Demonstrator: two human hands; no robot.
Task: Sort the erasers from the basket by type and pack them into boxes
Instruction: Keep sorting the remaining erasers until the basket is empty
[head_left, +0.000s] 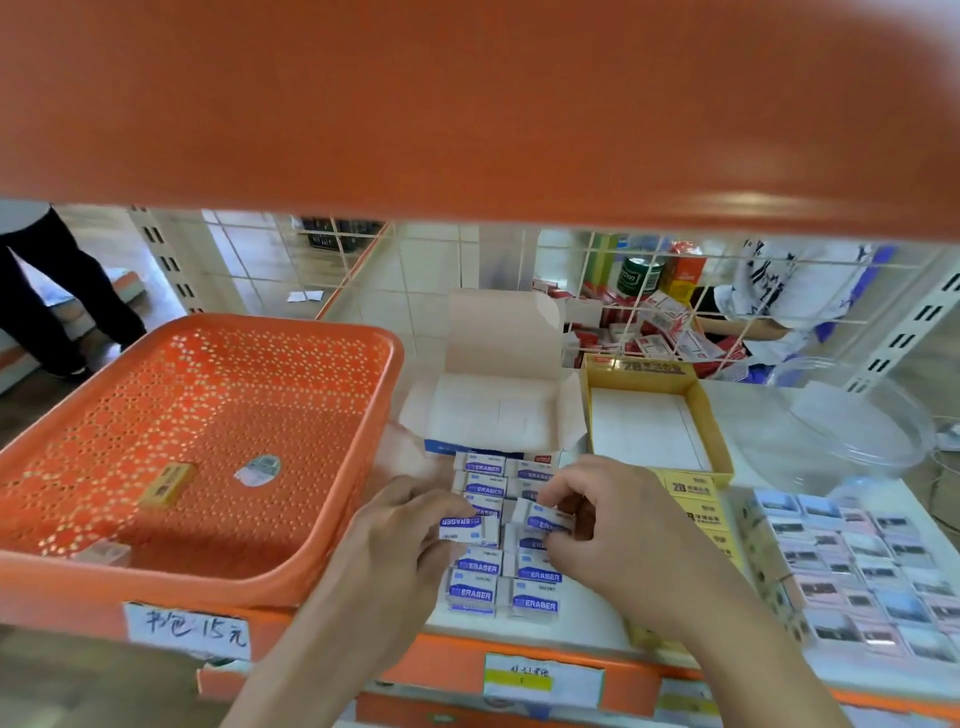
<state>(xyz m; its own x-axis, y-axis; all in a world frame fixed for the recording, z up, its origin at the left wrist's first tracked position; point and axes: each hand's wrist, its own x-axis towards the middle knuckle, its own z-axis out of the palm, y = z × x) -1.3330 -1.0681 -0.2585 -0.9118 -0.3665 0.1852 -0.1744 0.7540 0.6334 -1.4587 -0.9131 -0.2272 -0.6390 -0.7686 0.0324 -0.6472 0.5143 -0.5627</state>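
An orange perforated basket stands at the left with a yellow eraser and two small items inside. Two rows of blue-and-white ERASER erasers lie on the white shelf in front of an open white box. My left hand pinches one blue-and-white eraser above the left row. My right hand pinches another such eraser over the right row. An open yellow box sits to the right, white inside.
Yellow 2B erasers lie beside my right hand. Rows of pastel picture erasers fill the shelf's right side. A clear plastic lid rests behind them. An orange shelf board hangs overhead. A wire grid backs the shelf.
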